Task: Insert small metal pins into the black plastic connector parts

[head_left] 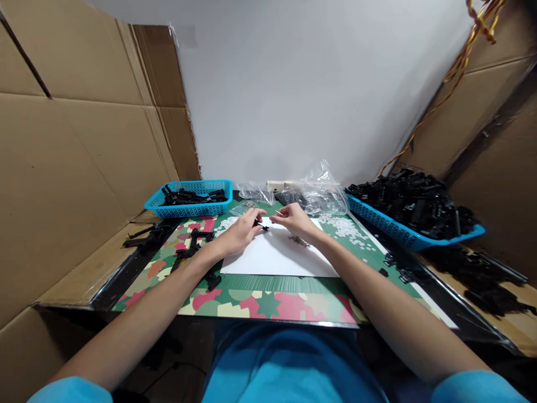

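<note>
Over a white sheet (272, 260), my left hand (242, 230) is closed on a small black part (263, 226) that sticks out past its fingers. Close to its right, my right hand (293, 218) pinches a tiny thin piece, too small to name, with thumb and fingertips. The two hands are a little apart. Below my right hand, a small heap of metal bits (298, 240) lies on the sheet. Several black plastic parts (193, 244) lie left of my left forearm. Small white discs (344, 228) are scattered to the right of the sheet.
A blue basket (188, 211) with black parts stands at the back left. A larger blue basket (403, 238), heaped with black parts, is at the right. Clear plastic bags (314, 196) lie along the wall. Cardboard (84, 145) walls the left side; twisted wires (461, 59) hang upper right.
</note>
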Available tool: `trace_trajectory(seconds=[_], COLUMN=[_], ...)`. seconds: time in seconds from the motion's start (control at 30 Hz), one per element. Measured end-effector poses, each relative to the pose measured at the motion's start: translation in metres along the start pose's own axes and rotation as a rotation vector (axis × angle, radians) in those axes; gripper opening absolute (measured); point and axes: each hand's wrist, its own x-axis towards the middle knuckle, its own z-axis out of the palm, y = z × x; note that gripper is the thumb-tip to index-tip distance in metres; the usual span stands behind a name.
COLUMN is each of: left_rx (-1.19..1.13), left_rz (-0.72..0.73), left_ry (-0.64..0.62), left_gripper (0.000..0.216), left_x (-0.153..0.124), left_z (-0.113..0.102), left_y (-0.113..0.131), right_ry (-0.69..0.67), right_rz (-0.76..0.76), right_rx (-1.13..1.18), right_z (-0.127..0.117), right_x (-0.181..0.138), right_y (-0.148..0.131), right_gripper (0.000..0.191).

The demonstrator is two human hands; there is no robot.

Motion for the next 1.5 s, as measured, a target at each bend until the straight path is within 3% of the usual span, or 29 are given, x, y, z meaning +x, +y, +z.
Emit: trace_trajectory(seconds=[0.27,0.47,0.67,0.93,1.5], left_rx=[-0.067,-0.079,-0.079,-0.048,-0.032], left_rz=[-0.076,-0.118,-0.138,-0.122,-0.115], left_ry=[0.028,0.055,0.066,0.076,0.067], left_gripper=[0.035,0.017,0.017,0.017,0.014], left_x=[0.001,0.002,0.001,0.002,0.002], left_z=[-0.005,-0.005,-0.008,-0.006,-0.007], left_y=[0.000,0.000,0.007,-0.001,0.000], right_ry=[0.003,-0.016,-0.022,-0.007,0.021], right_rz=[-0.131,-0.158,-0.176,-0.182,-0.205], right_rx=[-0.285,-0.390,-0.426,-0.481,-0.464], right_z=[0.012,0.017,0.017,0.019,0.029], right_x=[-0.001,-0.003,-0.005,-0.008,-0.003], right_y=[0.001,0.005,0.004,-0.002,0.010], right_gripper=[0.047,0.038,0.035,0.027,0.022])
